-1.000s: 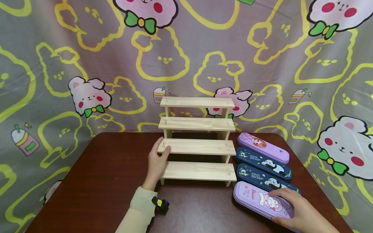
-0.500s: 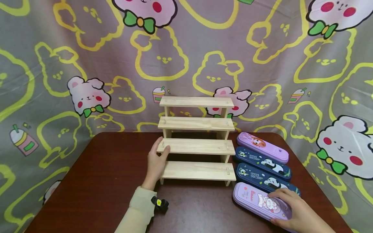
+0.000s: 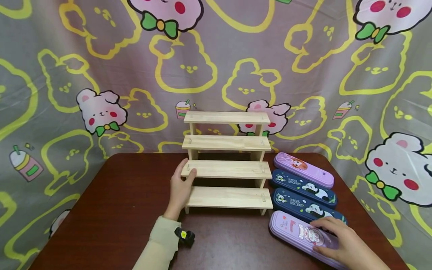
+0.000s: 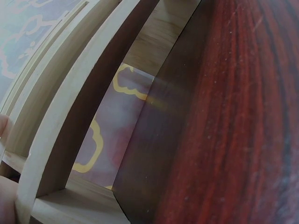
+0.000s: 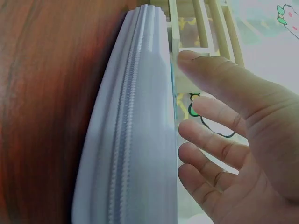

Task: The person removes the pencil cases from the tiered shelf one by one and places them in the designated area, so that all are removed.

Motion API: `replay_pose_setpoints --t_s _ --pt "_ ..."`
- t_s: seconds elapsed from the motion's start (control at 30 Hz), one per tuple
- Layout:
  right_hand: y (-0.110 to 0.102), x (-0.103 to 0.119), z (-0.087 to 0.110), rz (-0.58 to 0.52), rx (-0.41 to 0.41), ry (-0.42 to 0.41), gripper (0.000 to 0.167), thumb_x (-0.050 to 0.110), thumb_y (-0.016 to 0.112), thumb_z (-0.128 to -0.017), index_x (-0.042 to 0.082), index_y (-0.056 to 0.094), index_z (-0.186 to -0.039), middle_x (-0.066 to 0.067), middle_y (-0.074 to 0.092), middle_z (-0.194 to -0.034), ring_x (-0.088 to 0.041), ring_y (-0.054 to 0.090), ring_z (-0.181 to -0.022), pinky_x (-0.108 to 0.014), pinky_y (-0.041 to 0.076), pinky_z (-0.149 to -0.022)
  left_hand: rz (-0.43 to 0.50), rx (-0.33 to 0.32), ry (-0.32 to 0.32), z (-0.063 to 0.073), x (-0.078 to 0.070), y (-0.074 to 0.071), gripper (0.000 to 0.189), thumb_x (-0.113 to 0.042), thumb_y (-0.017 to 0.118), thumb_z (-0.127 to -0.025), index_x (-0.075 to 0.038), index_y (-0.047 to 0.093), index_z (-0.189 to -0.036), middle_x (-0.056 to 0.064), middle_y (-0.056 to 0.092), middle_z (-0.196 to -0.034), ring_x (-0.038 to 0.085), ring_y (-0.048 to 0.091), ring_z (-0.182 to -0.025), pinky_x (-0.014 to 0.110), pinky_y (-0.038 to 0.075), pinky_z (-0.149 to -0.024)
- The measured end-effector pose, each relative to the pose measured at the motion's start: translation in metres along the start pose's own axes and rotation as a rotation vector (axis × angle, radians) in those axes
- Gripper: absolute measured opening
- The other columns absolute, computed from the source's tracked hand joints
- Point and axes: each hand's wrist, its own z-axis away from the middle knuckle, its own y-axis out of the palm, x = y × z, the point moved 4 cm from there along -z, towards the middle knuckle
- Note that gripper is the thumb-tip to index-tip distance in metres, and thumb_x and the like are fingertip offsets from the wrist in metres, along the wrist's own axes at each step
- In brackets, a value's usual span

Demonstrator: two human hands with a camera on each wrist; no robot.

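A four-tier wooden display shelf (image 3: 229, 168) stands on the table. My left hand (image 3: 180, 187) grips its left end at the second tier from the bottom, thumb on the board. In the left wrist view only bits of that hand show beside the shelf (image 4: 70, 93). On the right, a lilac pencil case (image 3: 297, 232) with a rabbit print lies flat. Over its lid is my right hand (image 3: 344, 242), thumb and fingers apart. The right wrist view shows the case's zipped side (image 5: 126, 130) and the hand (image 5: 243, 140) with loosely extended fingers above the lid; contact is hard to tell.
Behind the lilac case lie two navy panda pencil cases (image 3: 297, 204) (image 3: 293, 183) and a purple one (image 3: 303, 169), in a row beside the shelf. A patterned curtain (image 3: 135, 75) hangs behind the dark red-brown table (image 3: 118, 210).
My right thumb has shifted from the near edge of the lilac case up over its lid. The left hand keeps its grip on the shelf, and the head view drifts slightly.
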Motion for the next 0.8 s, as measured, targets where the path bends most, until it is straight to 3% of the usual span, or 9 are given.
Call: replay_pose_setpoints --t_s 0.13,0.33,0.43,0.8 --pt "-0.003 0.006 -0.003 0.040 -0.065 -0.034 0.050 0.058 0.079 -0.074 0.033 0.066 -0.115 0.008 0.059 -0.115 -0.020 0.053 -0.104 -0.042 0.054 -0.084 -0.001 0.000 0.008 -0.001 -0.001 0.000 0.057 -0.042 0.062 -0.097 -0.025 0.044 -0.149 -0.005 0.042 -0.150 0.015 0.032 -0.140 0.047 0.033 -0.111" --pt "-0.006 0.016 -0.006 0.043 -0.212 -0.169 0.045 0.049 0.081 -0.077 0.027 0.069 -0.114 0.012 0.061 -0.110 -0.014 0.057 -0.098 -0.027 0.055 -0.078 0.003 -0.004 0.004 -0.002 -0.001 0.000 0.057 -0.041 0.063 -0.097 -0.025 0.045 -0.148 -0.005 0.043 -0.150 0.014 0.032 -0.140 0.045 0.032 -0.111" --pt "-0.006 0.021 -0.009 0.022 -0.270 -0.218 0.043 0.043 0.083 -0.078 0.026 0.069 -0.115 0.013 0.062 -0.108 -0.012 0.058 -0.096 -0.026 0.055 -0.077 0.004 -0.007 0.002 -0.002 -0.002 0.000 0.056 -0.039 0.063 -0.097 -0.024 0.045 -0.148 -0.005 0.043 -0.149 0.014 0.033 -0.139 0.045 0.032 -0.111" --pt "-0.005 0.048 -0.030 -0.038 -0.408 -0.259 0.038 0.026 0.082 -0.083 0.019 0.069 -0.119 0.011 0.061 -0.114 -0.011 0.056 -0.103 -0.028 0.055 -0.078 -0.007 -0.010 0.006 0.000 0.000 0.000 0.056 -0.039 0.063 -0.097 -0.024 0.046 -0.147 -0.002 0.044 -0.150 0.014 0.035 -0.138 0.044 0.032 -0.111"
